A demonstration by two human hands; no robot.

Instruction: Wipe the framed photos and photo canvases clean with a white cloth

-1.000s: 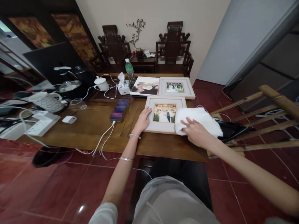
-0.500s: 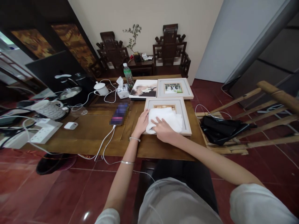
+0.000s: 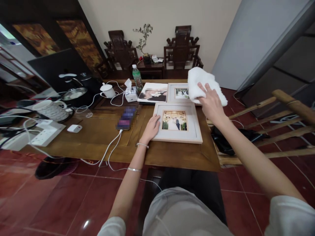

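A pale picture frame with a wedding photo inside lies flat near the table's front right. My left hand rests on its left edge, fingers stretched out. To the upper right, my right hand holds a folded white towel up in the air. The towel hides the right part of a second pale picture frame behind the first. Beside that one lies a photo panel with a white upper part, partly blurred out.
On the wooden table lie a charging phone, a tissue box, a green-labelled bottle, a lidded white cup, a power strip and loose cables. A bamboo chair with a black bag stands at the right.
My right hand has lifted the towel off the front picture frame and moved it up and right, uncovering the photo. My left hand stays at the frame's left edge.
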